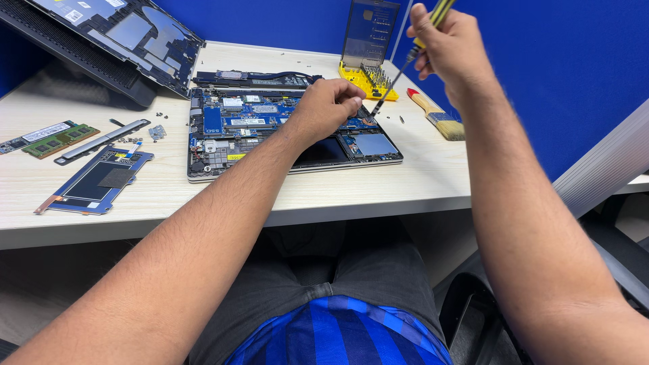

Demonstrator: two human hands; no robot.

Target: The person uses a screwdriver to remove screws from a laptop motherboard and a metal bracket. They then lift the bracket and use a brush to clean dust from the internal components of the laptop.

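the opened laptop (270, 128) lies flat on the pale worktop (378, 186) with its bottom cover off, showing blue circuit boards, silver shields and a dark battery area along the near edge. the screwdriver (405, 64), with a yellow and black handle and a thin dark shaft, slants down to the left, its tip at the laptop's far right part.

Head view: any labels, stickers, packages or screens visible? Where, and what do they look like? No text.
Sticker on memory modules: far left of desk, long white strip on green boards.
Stickers on opened laptop: desk centre, small white rectangles on blue board, by the left hand.
Yellow tag: laptop's front left, small rectangle.
Stickers on removed cover: top left, white patches.
Bit case: behind laptop, clear lid, yellow tray.
No lit screens.
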